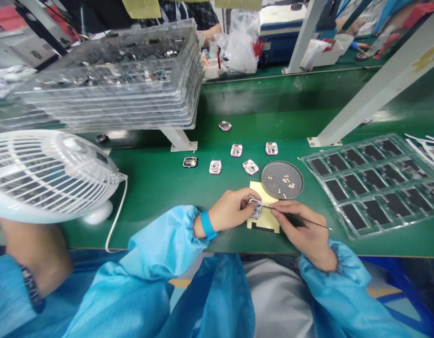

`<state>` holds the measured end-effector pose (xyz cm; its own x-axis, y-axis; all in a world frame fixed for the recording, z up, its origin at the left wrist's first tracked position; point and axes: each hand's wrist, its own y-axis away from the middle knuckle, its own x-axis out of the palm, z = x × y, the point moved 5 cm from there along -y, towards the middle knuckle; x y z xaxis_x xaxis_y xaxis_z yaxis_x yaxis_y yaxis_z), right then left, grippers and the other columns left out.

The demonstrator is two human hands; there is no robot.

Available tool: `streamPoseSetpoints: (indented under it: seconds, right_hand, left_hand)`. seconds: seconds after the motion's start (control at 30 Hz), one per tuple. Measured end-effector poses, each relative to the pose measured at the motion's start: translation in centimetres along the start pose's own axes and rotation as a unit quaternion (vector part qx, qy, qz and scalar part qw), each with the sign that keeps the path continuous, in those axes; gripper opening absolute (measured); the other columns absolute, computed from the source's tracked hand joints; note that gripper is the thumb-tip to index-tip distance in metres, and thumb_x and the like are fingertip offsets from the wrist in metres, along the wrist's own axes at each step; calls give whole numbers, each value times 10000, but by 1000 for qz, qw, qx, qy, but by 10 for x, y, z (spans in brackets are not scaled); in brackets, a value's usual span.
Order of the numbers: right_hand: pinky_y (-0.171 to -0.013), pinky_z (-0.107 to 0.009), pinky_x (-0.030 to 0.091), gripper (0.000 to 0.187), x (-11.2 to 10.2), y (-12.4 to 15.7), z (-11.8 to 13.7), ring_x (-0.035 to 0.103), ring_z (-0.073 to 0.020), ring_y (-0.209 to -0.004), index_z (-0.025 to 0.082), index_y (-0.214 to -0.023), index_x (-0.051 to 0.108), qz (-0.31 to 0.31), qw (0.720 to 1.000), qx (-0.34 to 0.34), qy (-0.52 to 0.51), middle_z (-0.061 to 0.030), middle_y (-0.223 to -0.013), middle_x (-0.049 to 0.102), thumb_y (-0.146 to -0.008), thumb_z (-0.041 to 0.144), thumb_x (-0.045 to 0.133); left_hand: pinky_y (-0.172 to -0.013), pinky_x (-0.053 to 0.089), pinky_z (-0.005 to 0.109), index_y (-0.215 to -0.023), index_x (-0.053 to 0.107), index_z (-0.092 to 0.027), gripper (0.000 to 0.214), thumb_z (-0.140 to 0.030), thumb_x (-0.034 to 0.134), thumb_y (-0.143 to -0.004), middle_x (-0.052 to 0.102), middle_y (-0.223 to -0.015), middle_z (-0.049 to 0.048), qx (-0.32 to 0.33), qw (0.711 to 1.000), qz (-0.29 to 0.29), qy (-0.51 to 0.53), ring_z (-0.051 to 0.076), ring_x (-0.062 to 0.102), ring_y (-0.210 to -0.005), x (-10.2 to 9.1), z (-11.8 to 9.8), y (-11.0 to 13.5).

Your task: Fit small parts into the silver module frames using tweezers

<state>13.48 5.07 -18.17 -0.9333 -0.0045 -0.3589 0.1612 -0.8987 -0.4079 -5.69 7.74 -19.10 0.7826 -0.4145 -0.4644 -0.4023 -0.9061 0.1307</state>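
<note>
Your left hand (234,209) pinches one small square case (255,208) over the yellow pad (264,223), your right hand (301,230) grips tweezers (294,218) at it; six cases (236,150) beyond that pad lie untouched.

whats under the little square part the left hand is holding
A yellow sheet lies on the green bench under the square part. The left hand and part cover its middle.

Green table (160,188), yellow pad (269,225), blue sleeves (160,249).
</note>
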Motion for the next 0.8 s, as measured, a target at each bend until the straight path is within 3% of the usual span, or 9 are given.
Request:
streamPoseSetpoints:
  seconds: [0.17, 0.37, 0.6, 0.8]
  right_hand:
    - [-847, -355, 586, 166, 3, -2, 2, 716, -198, -928, 231, -978, 701, 12, 1000, -4, 9, -48, -981, 751, -845, 136, 732]
    - [-821, -337, 582, 144, -3, 2, -1, 708, -198, -889, 235, -962, 688, -9, 999, 38, 26, -41, -943, 733, -837, 190, 745]
    - [-788, -299, 568, 116, -1, 4, -10, 694, -175, -849, 244, -963, 688, 18, 997, 50, 55, -26, -916, 716, -857, 226, 732]
    - [-823, -314, 577, 38, 4, 2, -12, 710, -183, -911, 209, -893, 660, 78, 992, 67, -78, -53, -960, 737, -888, 210, 698]
  left_hand:
    - [-571, 434, 204, -1095, 660, -214, 211, -266, 563, -915, 695, -737, -27, 1, 1000, -2, -2, 89, 563, -564, 0, 0, 0]
    - [-613, 506, 227, -1101, 689, -220, 227, -302, 580, -921, 705, -764, -1, -6, 999, -8, 37, 128, 644, -652, 0, 3, 1]
    - [-660, 551, 238, -1137, 687, -206, 294, -400, 558, -959, 725, -857, 27, -10, 995, 3, 97, 135, 677, -700, 1, 8, 2]
    - [-661, 571, 241, -1084, 703, -163, 309, -413, 625, -921, 725, -893, 54, -25, 982, -6, 188, 139, 686, -728, 2, 10, -1]
